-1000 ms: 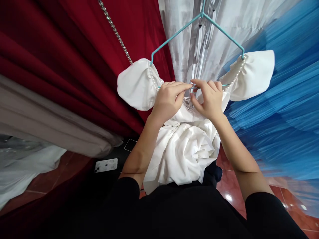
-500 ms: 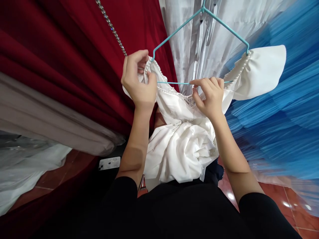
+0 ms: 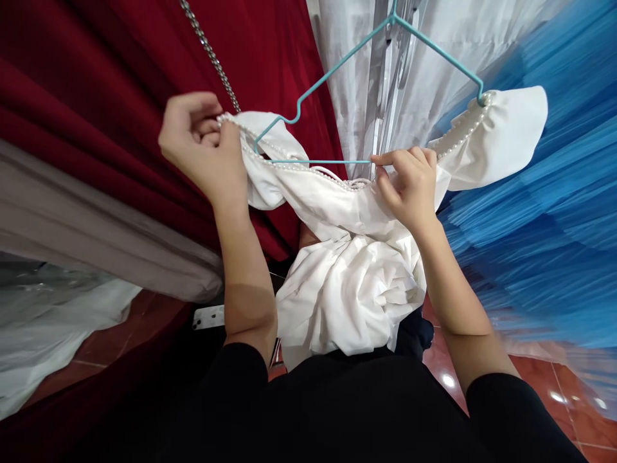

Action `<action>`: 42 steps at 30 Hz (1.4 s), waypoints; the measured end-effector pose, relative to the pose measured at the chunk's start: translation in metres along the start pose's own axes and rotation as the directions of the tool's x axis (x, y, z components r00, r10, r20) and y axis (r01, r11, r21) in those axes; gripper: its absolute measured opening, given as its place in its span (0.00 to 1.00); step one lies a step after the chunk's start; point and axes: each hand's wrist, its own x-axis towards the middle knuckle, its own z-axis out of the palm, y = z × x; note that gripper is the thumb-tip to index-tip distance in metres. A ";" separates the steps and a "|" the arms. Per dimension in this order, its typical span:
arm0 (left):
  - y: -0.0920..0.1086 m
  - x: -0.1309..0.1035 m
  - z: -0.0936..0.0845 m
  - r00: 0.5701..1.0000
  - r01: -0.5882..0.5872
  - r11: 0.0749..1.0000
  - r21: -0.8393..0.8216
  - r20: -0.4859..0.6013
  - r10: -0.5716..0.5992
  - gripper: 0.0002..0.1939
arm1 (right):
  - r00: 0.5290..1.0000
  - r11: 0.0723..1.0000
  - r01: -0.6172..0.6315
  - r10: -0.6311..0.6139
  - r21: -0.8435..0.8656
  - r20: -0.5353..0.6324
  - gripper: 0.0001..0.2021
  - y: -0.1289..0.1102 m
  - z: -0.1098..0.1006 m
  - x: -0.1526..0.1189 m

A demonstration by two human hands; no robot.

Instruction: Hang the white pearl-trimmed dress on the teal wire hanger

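A white dress (image 3: 354, 283) with a pearl-trimmed neckline and puffed sleeves hangs on a teal wire hanger (image 3: 337, 67) in front of me. My left hand (image 3: 202, 145) is shut on the left sleeve's pearl edge and holds it out to the left, off the hanger's left end. My right hand (image 3: 409, 183) pinches the neckline at the middle, against the hanger's lower bar. The right sleeve (image 3: 501, 135) still sits on the hanger's right end. The skirt bunches against my black top.
Dark red velvet fabric (image 3: 96, 96) with a rhinestone strap (image 3: 209, 54) hangs at the left. A grey drape (image 3: 96, 238) lies below it. Blue tulle (image 3: 544, 231) fills the right, a silvery white garment (image 3: 414, 58) hangs behind. Red tiled floor (image 3: 554, 399) shows below.
My left hand left the neckline's middle, took the left sleeve and pulled it leftward off the hanger's end. My right hand stayed at the middle of the bar.
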 end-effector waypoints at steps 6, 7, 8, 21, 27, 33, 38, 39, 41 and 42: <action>0.014 -0.057 -0.003 0.920 0.234 0.972 -0.013 0.326 -0.217 0.08 | 1.000 1.000 -0.021 0.021 -0.018 -0.005 0.10 0.001 0.000 -0.002; 0.021 -0.067 -0.001 0.892 0.267 0.964 -0.020 0.384 -0.239 0.07 | 1.000 1.000 -0.023 0.023 -0.017 -0.004 0.10 0.000 0.001 -0.001; 0.030 -0.075 0.001 0.875 0.273 0.962 -0.029 0.422 -0.235 0.06 | 1.000 1.000 -0.023 0.023 -0.014 -0.002 0.11 0.000 0.002 -0.001; 0.107 -0.069 0.043 0.823 -0.205 0.958 -0.200 0.494 0.279 0.09 | 0.999 0.999 0.047 -0.047 0.021 0.001 0.12 -0.003 -0.002 -0.007; 0.099 -0.081 0.043 0.845 -0.255 0.949 -0.184 0.435 0.311 0.11 | 0.991 0.993 0.111 -0.108 0.040 -0.078 0.14 0.010 -0.021 -0.003; 0.100 -0.080 0.042 0.840 -0.254 0.952 -0.170 0.449 0.305 0.12 | 0.804 0.984 0.106 -0.170 -0.143 -0.570 0.15 0.055 -0.056 0.024; 0.097 -0.074 0.041 0.850 -0.216 0.967 -0.137 0.461 0.256 0.09 | 0.892 0.994 -0.030 -0.021 -0.105 -0.452 0.06 0.075 -0.076 0.042; 0.096 -0.072 0.040 0.844 -0.215 0.966 -0.144 0.470 0.258 0.08 | 0.914 0.987 -0.074 0.009 -0.145 -0.407 0.07 0.073 -0.079 0.044; 0.093 -0.068 0.038 0.831 -0.216 0.964 -0.154 0.490 0.264 0.08 | 0.948 0.956 -0.147 0.063 -0.255 -0.312 0.08 0.068 -0.084 0.046; 0.092 -0.065 0.037 0.828 -0.215 0.965 -0.149 0.496 0.261 0.08 | 0.958 0.941 -0.165 0.082 -0.296 -0.273 0.09 0.065 -0.086 0.047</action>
